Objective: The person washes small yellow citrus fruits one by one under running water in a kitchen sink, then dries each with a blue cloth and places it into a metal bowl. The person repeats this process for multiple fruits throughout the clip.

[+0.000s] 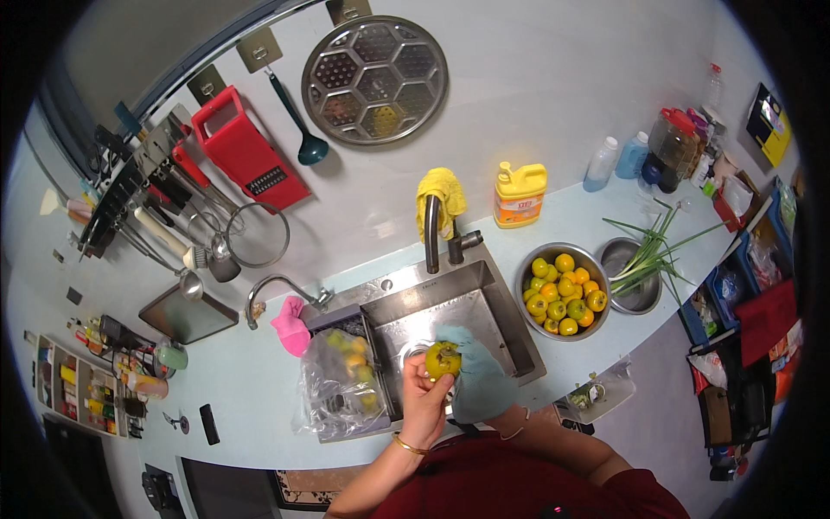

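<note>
My left hand (423, 399) holds a yellow-green persimmon (443, 361) by its side, calyx facing up, over the stainless steel sink (522, 324). A light blue cloth (483, 376) covers my right hand (480, 392), whose fingers are hidden; the cloth touches or nearly touches the fruit's right side. Left of the hands, a clear plastic bag (321, 389) with more persimmons rests on a grey rack in the sink. To the right, a steel bowl (522, 305) on the counter is full of yellow-green and orange persimmons.
A black faucet (432, 233) with a yellow cloth (447, 188) rises behind the sink. Nearby stand a yellow detergent jug (521, 194) and a smaller steel bowl (635, 301) with green onions (648, 259) across it. At left are a curved tap (279, 280), a pink cloth (290, 326) and a phone (209, 424).
</note>
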### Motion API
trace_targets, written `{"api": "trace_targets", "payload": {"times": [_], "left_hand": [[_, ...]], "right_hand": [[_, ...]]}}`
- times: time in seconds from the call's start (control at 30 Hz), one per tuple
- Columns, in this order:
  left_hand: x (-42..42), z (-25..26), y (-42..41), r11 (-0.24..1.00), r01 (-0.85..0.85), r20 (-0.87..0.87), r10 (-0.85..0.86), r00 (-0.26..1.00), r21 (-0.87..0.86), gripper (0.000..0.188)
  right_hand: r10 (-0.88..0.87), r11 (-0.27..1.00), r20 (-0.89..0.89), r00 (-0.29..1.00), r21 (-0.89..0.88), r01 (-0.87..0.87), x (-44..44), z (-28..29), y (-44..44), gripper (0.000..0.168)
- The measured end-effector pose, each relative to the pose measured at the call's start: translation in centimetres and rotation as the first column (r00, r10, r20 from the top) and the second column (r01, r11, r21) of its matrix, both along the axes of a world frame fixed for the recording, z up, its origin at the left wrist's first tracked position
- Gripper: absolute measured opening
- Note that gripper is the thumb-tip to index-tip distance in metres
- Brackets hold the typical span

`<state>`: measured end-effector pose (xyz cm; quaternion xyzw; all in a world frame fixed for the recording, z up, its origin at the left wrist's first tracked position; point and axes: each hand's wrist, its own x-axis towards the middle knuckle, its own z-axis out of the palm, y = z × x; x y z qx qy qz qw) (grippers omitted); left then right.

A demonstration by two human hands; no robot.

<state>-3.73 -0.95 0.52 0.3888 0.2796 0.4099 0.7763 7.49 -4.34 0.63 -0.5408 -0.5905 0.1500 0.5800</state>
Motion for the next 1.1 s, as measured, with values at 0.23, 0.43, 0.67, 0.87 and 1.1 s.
{"api": "trace_targets", "payload": {"times": [0.23,0.43,0.67,0.87,1.1], "left_hand": [[0.0,-1.1,1.3,0.503,0.144,-0.395,0.437,0.808,0.852,0.055],[0.8,-2.3,-0.1,0.418,0.238,-0.398,0.354,0.846,0.877,0.059],[3.5,-3.3,-1.1,0.508,0.302,-0.477,0.258,0.84,0.807,0.059],[1.8,-4.6,-0.4,0.637,0.262,-0.505,0.233,0.831,0.725,0.056],[-7.2,-9.6,1.6,0.78,0.1,-0.612,0.397,0.684,0.618,0.033]], "right_hand": [[0.056,0.992,0.2,0.978,-0.119,-0.033,-0.1,-5.8,-2.4,0.037],[0.122,0.992,0.274,0.954,-0.061,-0.109,2.6,-4.8,-3.1,0.031],[0.121,0.975,0.31,0.943,-0.214,-0.054,5.3,-5.2,-4.5,0.027],[-0.101,0.978,-0.965,-0.241,-0.051,-0.205,11.9,-12.4,-4.3,0.071],[-0.203,0.968,-0.963,-0.175,-0.17,-0.187,19.3,-15.6,-2.5,0.077]]}}
